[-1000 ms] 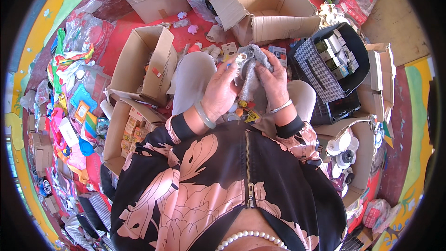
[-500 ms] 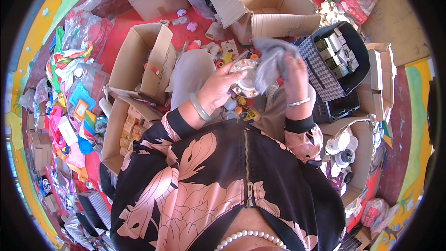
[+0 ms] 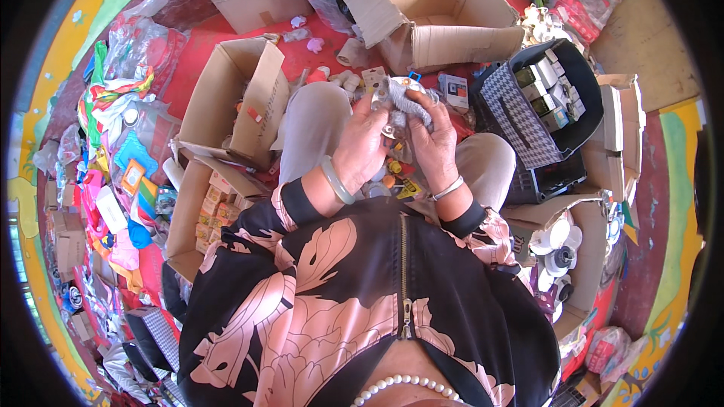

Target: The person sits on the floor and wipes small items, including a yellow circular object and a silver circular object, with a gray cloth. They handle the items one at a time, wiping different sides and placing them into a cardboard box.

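Between my knees, my left hand (image 3: 360, 148) is closed on a round white disc (image 3: 388, 133) with small orange and clear spots round its rim. My right hand (image 3: 433, 152) is closed on a crumpled grey cloth (image 3: 412, 105), which lies against the face of the disc and hides most of it. Both hands are close together, thumbs toward each other. Below them, small orange and yellow pieces (image 3: 392, 173) lie between my legs.
Open cardboard boxes stand around me: one at the left (image 3: 260, 117), one ahead (image 3: 467, 44), one at the right (image 3: 588, 256) with white round parts. A houndstooth bin (image 3: 520, 124) holds small boxes. Colourful clutter (image 3: 124, 203) covers the left floor. A small box (image 3: 455, 90) lies ahead.
My right hand has brought the grey cloth left and down onto the disc. The small box on the floor beyond my right hand now shows. My left hand keeps its hold.
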Demonstrator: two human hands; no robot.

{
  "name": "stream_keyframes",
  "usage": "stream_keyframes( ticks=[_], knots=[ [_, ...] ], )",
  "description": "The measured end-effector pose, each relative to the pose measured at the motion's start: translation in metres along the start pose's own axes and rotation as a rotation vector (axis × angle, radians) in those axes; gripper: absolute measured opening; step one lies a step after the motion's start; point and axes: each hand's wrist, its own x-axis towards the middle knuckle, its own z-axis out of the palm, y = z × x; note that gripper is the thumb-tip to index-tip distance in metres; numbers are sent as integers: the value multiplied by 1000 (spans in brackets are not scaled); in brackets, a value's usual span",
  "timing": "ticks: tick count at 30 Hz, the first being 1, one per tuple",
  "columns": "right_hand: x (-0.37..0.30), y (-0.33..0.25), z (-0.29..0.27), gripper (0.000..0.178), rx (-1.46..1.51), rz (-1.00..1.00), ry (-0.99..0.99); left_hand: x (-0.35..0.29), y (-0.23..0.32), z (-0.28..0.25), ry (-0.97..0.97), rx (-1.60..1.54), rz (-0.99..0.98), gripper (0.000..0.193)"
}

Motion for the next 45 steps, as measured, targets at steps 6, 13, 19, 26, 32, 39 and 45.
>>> stream_keyframes(
  ticks=[6, 13, 19, 26, 32, 39, 45],
  knots=[
    [14, -2, -20, 30, 105, 6, -114, 3, 16, -7, -63, 172, -77, 31],
    [34, 7, -53, 21, 832, 354, 132, 4, 22, -13, -50, 87, -166, 32],
    [31, 38, -100, 22, 864, 533, 286, 14, 38, -29, 16, -102, -158, 27],
    [8, 21, -91, 28, 655, 572, 210, 28, 94, -36, 43, -181, -67, 25],
    [15, 33, -88, 26, 683, 765, 254, 20, 169, -38, 2, -218, 153, 25],
    [15, 55, -84, 18, 652, 737, 75, -7, 254, -62, 131, -91, 445, 31],
    [17, 70, -77, 24, 522, 735, -2, -17, 296, -102, 295, -11, 613, 34]
  ],
)
